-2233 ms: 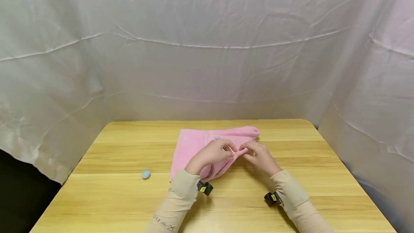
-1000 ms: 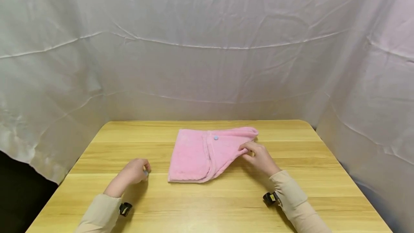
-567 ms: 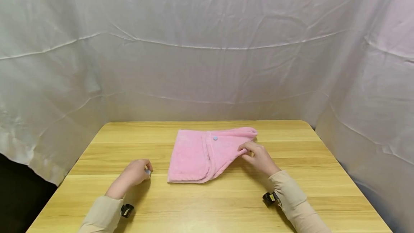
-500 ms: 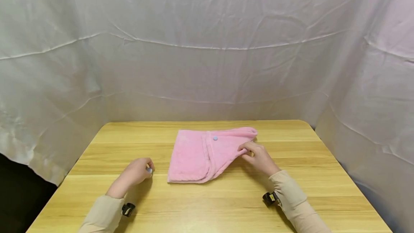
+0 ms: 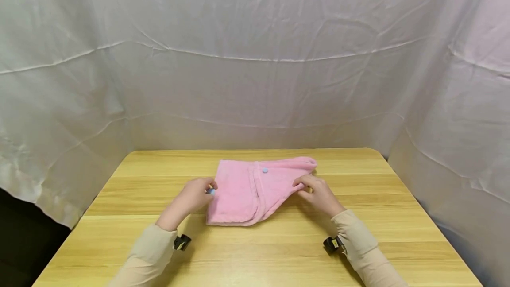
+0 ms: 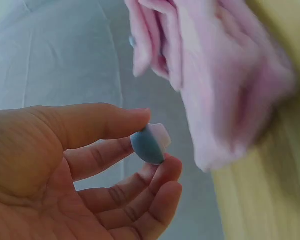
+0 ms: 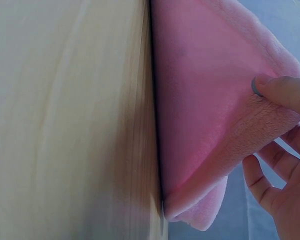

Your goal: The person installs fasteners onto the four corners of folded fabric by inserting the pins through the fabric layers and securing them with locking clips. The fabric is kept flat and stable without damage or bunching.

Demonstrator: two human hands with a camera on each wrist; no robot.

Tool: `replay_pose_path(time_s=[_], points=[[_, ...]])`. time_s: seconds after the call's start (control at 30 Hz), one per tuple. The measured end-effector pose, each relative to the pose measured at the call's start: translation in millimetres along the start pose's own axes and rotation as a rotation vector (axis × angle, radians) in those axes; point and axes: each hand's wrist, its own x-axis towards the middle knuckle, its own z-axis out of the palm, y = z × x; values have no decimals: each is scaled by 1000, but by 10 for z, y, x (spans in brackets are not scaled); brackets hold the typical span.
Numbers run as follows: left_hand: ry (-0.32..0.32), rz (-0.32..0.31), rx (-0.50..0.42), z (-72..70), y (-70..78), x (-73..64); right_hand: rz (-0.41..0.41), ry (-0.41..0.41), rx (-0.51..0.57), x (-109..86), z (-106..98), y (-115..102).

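Observation:
My left hand (image 5: 197,194) pinches a light blue domed button (image 6: 149,145) with a white stub on its flat side. It holds the button just off the left edge of a folded pink plush towel (image 5: 235,189), which has a tapered right end. With thumb and fingers my right hand (image 5: 320,194) grips the towel's near right edge, slightly lifted. In the right wrist view a bit of blue (image 7: 255,86) shows at the thumb tip; what it is I cannot tell. A second small blue button (image 5: 264,170) sits on the towel near its seam.
The wooden table (image 5: 255,256) carries the towel towards its back half. Grey-white cloth curtains (image 5: 255,79) hang behind it and along both sides. A small black wrist camera (image 5: 182,242) rides at the left cuff, another (image 5: 332,245) at the right.
My left hand let go of the towel, went left to the blue button on the table, picked it up and brought it right to the towel's left edge. My right hand has stayed on the towel.

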Motion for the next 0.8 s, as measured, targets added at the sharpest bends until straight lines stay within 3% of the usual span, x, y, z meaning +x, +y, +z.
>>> replay_pose_path(time_s=[0.2, 0.3, 0.5, 0.8], points=[[23, 68, -20, 92, 282, 183, 2, 0, 2, -1, 0, -4], [40, 100, -73, 149, 411, 266, -11, 9, -2, -3, 0, -2], [51, 131, -213, 266, 636, 423, -33, 3, 6, 0, 4, 1], [-50, 118, -518, 529, 897, 694, -68, 12, 10, 2, 1, 10]])
